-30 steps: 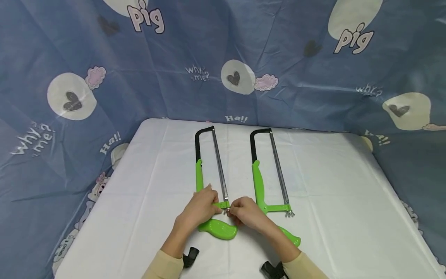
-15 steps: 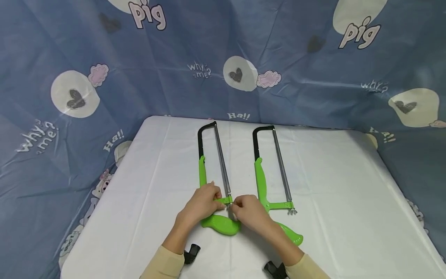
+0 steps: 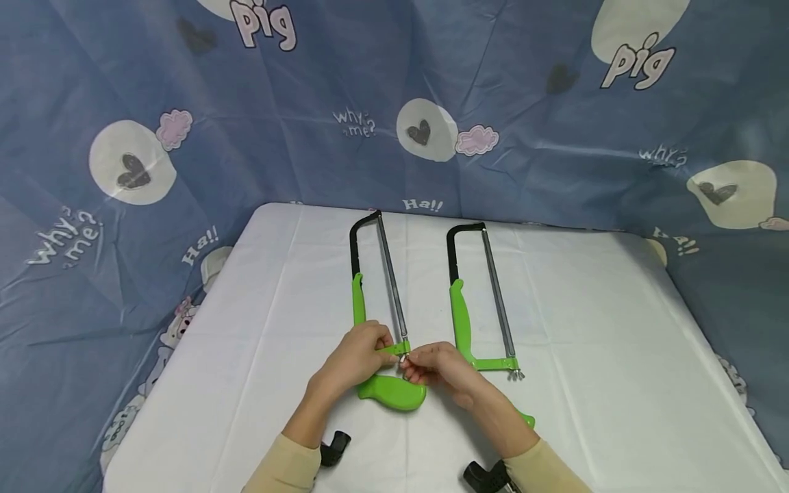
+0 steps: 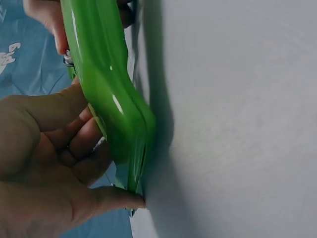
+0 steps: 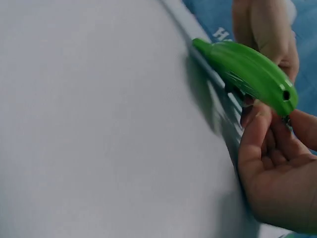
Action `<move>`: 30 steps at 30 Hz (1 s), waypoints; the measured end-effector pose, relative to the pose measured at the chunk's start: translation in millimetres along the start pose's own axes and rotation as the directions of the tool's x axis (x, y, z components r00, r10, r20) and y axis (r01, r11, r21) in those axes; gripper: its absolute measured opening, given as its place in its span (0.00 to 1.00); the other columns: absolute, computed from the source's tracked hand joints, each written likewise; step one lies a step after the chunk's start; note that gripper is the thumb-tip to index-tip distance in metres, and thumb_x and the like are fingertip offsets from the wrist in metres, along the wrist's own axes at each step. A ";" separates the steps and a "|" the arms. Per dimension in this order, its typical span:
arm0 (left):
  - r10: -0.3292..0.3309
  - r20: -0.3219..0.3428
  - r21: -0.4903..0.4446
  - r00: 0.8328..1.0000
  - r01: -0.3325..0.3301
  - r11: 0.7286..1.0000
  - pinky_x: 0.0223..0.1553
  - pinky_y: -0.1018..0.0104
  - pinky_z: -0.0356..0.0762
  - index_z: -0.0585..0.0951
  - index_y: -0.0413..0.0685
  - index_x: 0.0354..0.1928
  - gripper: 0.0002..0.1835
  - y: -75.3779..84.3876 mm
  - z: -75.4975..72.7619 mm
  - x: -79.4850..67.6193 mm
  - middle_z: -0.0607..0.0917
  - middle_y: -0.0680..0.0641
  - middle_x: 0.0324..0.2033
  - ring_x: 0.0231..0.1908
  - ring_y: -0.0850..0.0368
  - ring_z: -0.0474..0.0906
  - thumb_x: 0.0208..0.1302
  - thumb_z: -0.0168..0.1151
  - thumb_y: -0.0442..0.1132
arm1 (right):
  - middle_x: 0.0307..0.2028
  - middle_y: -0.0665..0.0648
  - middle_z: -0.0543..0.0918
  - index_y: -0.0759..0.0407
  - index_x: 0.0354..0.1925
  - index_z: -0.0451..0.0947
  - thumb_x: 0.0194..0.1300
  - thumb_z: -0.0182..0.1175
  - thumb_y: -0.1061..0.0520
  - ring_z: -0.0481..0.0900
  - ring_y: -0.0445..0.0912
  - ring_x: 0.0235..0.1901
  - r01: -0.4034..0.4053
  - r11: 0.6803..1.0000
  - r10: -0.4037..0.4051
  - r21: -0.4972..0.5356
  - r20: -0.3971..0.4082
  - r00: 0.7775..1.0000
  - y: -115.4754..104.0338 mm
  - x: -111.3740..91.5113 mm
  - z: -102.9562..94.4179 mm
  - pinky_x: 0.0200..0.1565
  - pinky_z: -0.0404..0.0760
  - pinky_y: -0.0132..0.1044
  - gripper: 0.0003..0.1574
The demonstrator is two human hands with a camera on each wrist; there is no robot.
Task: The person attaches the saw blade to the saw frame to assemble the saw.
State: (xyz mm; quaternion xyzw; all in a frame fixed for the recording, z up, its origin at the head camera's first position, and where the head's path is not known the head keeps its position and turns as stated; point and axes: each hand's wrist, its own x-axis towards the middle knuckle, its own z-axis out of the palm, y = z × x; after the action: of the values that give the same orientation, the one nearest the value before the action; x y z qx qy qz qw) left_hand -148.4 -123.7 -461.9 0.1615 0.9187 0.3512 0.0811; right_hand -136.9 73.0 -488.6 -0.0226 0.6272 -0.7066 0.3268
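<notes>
The left of two hacksaws, with a green handle, black frame and grey blade, is between both hands. My left hand grips its green body around the short crosspiece; the left wrist view shows thumb and fingers on the green plastic. Below the crosspiece, my right hand pinches the small metal wing nut at the blade's end. In the right wrist view the handle partly hides the left hand, and the right fingers curl beneath it.
A second green-handled hacksaw lies just to the right, its wing nut showing and its lower grip mostly behind the right forearm. White cloth covers the table, and a blue printed curtain stands behind it.
The left hacksaw has shifted slightly away from the body with both hands. My right hand has turned at the wing nut, its lower fingers now spread more. The second hacksaw stays put.
</notes>
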 end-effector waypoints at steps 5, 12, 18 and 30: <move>0.025 0.021 -0.042 0.999 -0.024 0.999 0.26 0.70 0.66 0.78 0.53 0.24 0.09 0.1 -2.1 1.1 0.73 0.53 0.23 0.24 0.61 0.67 0.49 0.70 0.44 | 0.32 0.53 0.82 0.68 0.42 0.77 0.67 0.48 0.59 0.78 0.39 0.31 -0.065 0.978 0.042 0.197 0.118 0.992 1.7 0.0 -6.4 0.36 0.76 0.27 0.15; 0.020 0.046 -0.033 0.999 -0.019 0.999 0.26 0.71 0.68 0.78 0.54 0.24 0.08 -0.6 0.4 2.1 0.74 0.55 0.23 0.25 0.63 0.69 0.50 0.70 0.44 | 0.19 0.48 0.75 0.57 0.27 0.78 0.61 0.59 0.49 0.69 0.39 0.18 0.094 0.815 -0.251 -0.572 -0.202 0.947 -10.7 -16.1 11.1 0.21 0.68 0.30 0.13; 0.013 0.024 -0.016 1.000 -0.012 1.000 0.26 0.71 0.67 0.79 0.53 0.24 0.08 -0.3 2.5 2.1 0.75 0.54 0.23 0.24 0.62 0.68 0.49 0.70 0.44 | 0.17 0.42 0.70 0.47 0.22 0.70 0.51 0.66 0.40 0.65 0.36 0.17 -0.045 0.099 -0.624 -0.994 -0.097 0.775 -12.9 -22.6 29.3 0.17 0.60 0.28 0.18; 0.015 -0.007 0.035 1.000 -0.015 0.999 0.25 0.71 0.64 0.78 0.53 0.21 0.10 -0.9 8.6 2.2 0.72 0.54 0.21 0.23 0.62 0.66 0.48 0.71 0.45 | 0.12 0.47 0.69 0.48 0.12 0.66 0.52 0.62 0.48 0.64 0.40 0.11 -0.073 -0.192 -0.711 -0.979 0.087 0.697 -5.9 -14.1 36.0 0.13 0.55 0.32 0.19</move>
State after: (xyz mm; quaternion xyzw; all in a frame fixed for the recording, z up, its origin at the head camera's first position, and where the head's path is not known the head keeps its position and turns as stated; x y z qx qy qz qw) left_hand -148.5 -118.2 -469.0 0.1684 0.9238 0.3362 0.0723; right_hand -112.4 48.5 -470.4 -0.2302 0.9519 -0.0511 -0.1956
